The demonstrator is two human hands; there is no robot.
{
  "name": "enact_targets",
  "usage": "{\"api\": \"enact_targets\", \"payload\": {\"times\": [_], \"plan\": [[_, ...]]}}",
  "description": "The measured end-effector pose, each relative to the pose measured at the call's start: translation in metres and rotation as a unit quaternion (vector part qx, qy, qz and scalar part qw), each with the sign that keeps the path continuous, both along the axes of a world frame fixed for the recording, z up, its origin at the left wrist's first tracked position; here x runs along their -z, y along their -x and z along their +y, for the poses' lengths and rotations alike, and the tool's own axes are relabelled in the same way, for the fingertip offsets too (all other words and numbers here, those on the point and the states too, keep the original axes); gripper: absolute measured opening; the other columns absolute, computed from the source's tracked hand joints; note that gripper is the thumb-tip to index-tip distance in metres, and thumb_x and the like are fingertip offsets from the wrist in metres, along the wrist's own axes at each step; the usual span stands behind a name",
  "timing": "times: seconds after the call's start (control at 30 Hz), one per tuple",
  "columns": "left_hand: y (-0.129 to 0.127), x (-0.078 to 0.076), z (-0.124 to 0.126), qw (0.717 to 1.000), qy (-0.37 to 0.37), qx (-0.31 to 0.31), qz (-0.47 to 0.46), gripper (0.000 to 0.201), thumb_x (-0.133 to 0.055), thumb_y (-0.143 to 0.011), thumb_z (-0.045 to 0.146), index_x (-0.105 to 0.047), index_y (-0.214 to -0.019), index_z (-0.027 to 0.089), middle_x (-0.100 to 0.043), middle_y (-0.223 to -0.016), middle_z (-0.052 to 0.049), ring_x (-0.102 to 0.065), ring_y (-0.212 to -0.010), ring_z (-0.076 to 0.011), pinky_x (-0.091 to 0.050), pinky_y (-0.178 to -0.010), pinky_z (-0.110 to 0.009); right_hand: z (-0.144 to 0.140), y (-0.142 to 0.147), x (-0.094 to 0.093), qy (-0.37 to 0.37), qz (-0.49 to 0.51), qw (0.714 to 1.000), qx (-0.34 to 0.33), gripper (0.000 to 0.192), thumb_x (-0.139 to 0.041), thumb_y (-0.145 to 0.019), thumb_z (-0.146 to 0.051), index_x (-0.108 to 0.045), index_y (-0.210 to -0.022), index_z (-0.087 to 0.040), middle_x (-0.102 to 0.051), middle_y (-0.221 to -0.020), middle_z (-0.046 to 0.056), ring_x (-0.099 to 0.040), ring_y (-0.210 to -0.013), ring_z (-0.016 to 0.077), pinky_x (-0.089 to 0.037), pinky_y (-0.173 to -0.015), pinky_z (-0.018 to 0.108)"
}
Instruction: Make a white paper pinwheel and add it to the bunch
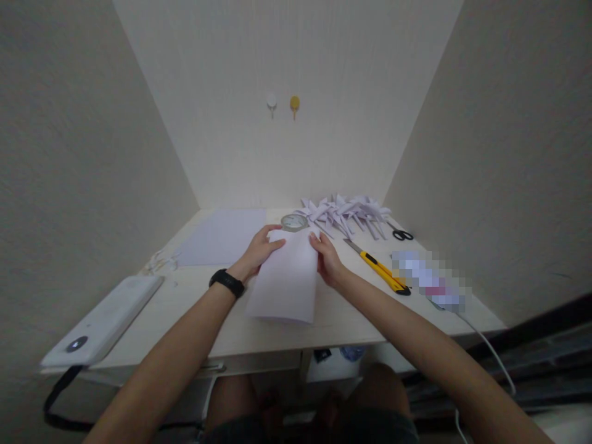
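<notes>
A folded sheet of white paper (287,277) is held above the desk between my two hands, its long side running toward me. My left hand (263,250), with a black band on the wrist, pinches the far left edge, thumb on top. On the opposite edge my right hand (326,256) grips the paper with its thumb in front. Just beyond the paper's far end lies a roll of tape (294,222). To the right of my right hand is a yellow utility knife (382,271) with its blade out.
Folded paper pinwheel shapes (346,213) are heaped at the back right, beside black-handled scissors (402,234). Flat white sheets (222,237) lie back left. A white box-like device (104,320) sits front left. A blurred-out object (430,280) with a white cable lies right. Walls enclose the desk.
</notes>
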State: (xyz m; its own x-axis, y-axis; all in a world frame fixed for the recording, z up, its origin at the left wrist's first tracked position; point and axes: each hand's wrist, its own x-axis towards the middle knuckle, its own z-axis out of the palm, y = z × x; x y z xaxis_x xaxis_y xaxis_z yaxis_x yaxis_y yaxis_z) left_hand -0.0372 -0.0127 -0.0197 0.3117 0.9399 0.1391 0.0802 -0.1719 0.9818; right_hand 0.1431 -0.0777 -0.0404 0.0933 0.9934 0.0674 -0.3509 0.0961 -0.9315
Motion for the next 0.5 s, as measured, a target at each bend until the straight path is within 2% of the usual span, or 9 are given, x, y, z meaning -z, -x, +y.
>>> {"api": "enact_targets", "payload": {"times": [0.07,0.17,0.33,0.5], "plan": [[-0.0068,0.0036,-0.0057,0.999,0.024,0.031,-0.018,0.054,-0.078,-0.068,0.030,-0.058,-0.117,0.022,-0.066,-0.087,-0.004,-0.062,-0.067,-0.0167,-0.049,-0.060,-0.026,0.0019,0.0004,0.0019,-0.010,0.020,0.999,0.025,0.048,-0.077,-0.068,-0.049,-0.055,-0.103,-0.024,-0.070,-0.091,0.001,-0.064,-0.071,0.0169,-0.052,-0.063,0.029],[-0.0100,0.0072,-0.0078,0.998,0.056,0.031,-0.029,0.048,-0.078,-0.067,0.031,-0.056,-0.109,0.020,-0.066,-0.079,-0.002,-0.061,-0.060,-0.0159,-0.046,-0.054,-0.025,0.0039,-0.0004,0.0040,-0.005,0.026,0.998,0.048,0.046,-0.081,-0.062,-0.040,-0.054,-0.095,-0.023,-0.068,-0.083,0.000,-0.062,-0.071,0.0181,-0.052,-0.066,0.031],[-0.0068,0.0068,-0.0046,0.998,0.061,-0.011,-0.007,0.034,-0.075,-0.070,0.039,-0.061,-0.092,0.018,-0.062,-0.067,-0.001,-0.057,-0.053,-0.0149,-0.039,-0.047,-0.023,0.0059,-0.0019,0.0055,0.010,0.010,0.997,0.072,0.051,-0.084,-0.055,-0.032,-0.051,-0.093,-0.023,-0.065,-0.085,0.000,-0.061,-0.074,0.0186,-0.051,-0.066,0.032],[-0.0065,0.0072,-0.0016,0.997,0.072,-0.024,-0.027,0.037,-0.078,-0.065,0.039,-0.064,-0.090,0.017,-0.064,-0.067,-0.002,-0.056,-0.053,-0.0148,-0.040,-0.049,-0.025,0.0083,-0.0025,0.0083,0.019,-0.017,0.995,0.096,0.060,-0.085,-0.050,-0.030,-0.049,-0.099,-0.025,-0.061,-0.086,-0.003,-0.059,-0.077,0.0177,-0.050,-0.067,0.031]]}}
